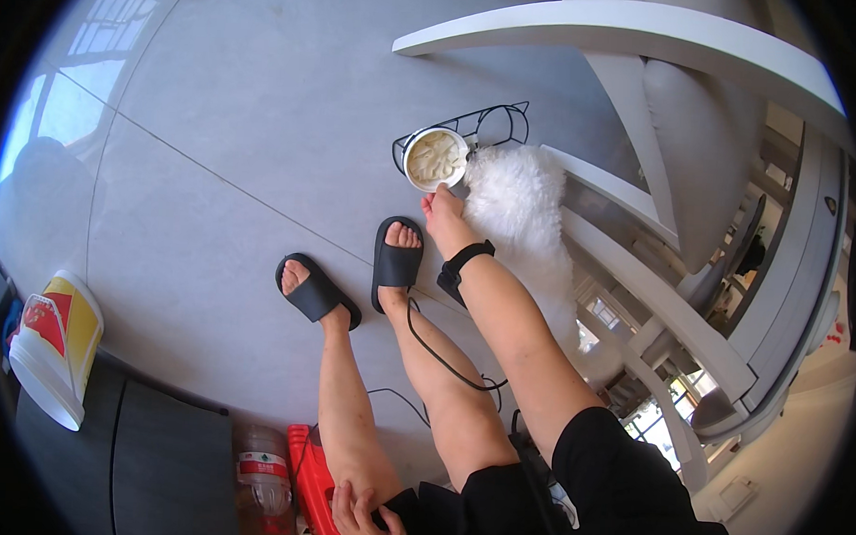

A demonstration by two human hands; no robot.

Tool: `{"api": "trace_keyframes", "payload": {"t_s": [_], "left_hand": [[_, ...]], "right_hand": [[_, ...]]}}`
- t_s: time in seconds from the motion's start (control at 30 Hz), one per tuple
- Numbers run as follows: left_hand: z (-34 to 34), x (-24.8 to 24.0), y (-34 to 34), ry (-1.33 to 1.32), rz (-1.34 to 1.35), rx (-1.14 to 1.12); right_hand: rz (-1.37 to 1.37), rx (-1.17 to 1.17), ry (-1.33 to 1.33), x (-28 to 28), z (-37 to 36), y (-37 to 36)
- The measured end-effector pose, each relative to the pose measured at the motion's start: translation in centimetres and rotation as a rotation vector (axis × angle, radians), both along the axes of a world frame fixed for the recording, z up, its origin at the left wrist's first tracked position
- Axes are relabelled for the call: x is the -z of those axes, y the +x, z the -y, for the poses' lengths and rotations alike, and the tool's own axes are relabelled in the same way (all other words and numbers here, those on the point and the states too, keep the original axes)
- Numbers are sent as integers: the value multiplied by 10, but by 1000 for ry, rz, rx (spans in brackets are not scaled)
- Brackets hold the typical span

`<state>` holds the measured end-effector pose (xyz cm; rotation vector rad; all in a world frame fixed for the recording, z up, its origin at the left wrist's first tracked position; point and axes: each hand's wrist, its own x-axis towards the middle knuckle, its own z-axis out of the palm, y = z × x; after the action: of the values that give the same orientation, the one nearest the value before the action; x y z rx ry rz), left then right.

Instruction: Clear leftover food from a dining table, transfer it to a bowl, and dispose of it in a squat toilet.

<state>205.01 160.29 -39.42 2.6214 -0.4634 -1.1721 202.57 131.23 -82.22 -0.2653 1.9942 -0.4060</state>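
My right hand [441, 209] reaches down and grips the near rim of a round white bowl [463, 154]. Pale, cream-coloured contents fill the bowl; what they are I cannot make out. The bowl sits in or just over one ring of a black wire bowl stand [511, 110] on the floor. Right beside the bowl and my hand is a white, curly-haired dog [515, 200], its head close to the bowl's right side. My left hand [367, 515] lies on my left leg near the knee, fingers apart and holding nothing.
Black slides [398, 265] are on my feet on the grey tiled floor [226, 119]. White chair legs [634, 29] stand at the right. A black cable [443, 362] crosses my leg. At left are a white-and-yellow bucket [62, 340], a plastic bottle [263, 469] and a red case [315, 480].
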Motion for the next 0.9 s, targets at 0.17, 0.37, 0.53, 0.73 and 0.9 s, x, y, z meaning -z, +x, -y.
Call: {"api": "trace_keyframes", "payload": {"t_s": [0.17, 0.37, 0.53, 0.73, 0.9], "left_hand": [[1, 0, 3, 0, -12, 5], [0, 1, 4, 6, -8, 18], [1, 2, 6, -4, -7, 15], [2, 3, 7, -7, -15, 13], [1, 2, 8, -3, -25, 6]], "right_hand": [[-9, -30, 16, -2, 3, 0], [-14, -73, 27, -5, 1, 1], [-11, -84, 19, -2, 3, -2], [-6, -105, 0, 0, 2, -6], [-4, -120, 35, -5, 1, -6]]}}
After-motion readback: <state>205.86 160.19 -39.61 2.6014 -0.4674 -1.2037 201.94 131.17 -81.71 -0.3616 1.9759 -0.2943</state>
